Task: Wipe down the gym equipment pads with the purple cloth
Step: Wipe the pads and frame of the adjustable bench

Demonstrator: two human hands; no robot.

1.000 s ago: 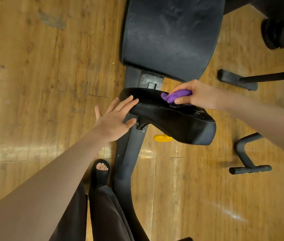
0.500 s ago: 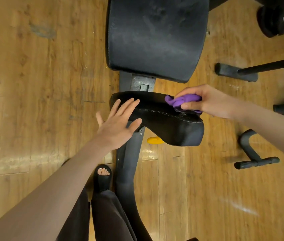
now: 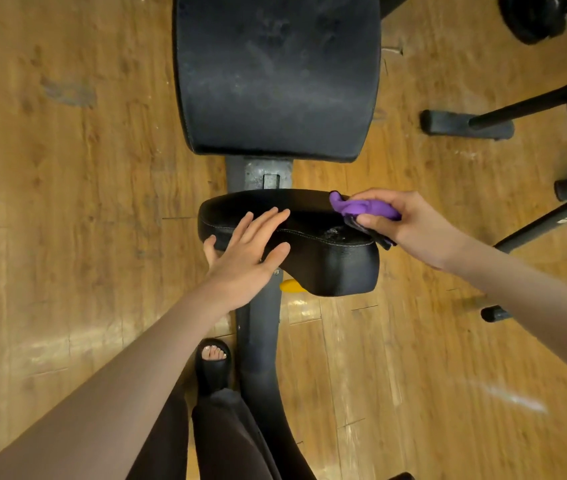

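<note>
While no writing legible: left hand spread flat on seat pad, right hand pinching purple cloth.

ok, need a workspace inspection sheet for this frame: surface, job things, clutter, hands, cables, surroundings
Surface: wood plank floor, scuffed, with glare patches.
Job's things: purple cloth bunched at the right end of the small seat pad; a shiny patch shows on the pad beside it. Large back pad above, streaked and dusty-looking.
Clutter: yellow knob under the seat pad, beside the frame post.
Hands: right hand grips the cloth; left hand rests flat on the seat pad's left end, fingers straight.
Cables: nothing seen.
Surroundings: black machine legs at right; person's sandalled foot beside the post.
</note>
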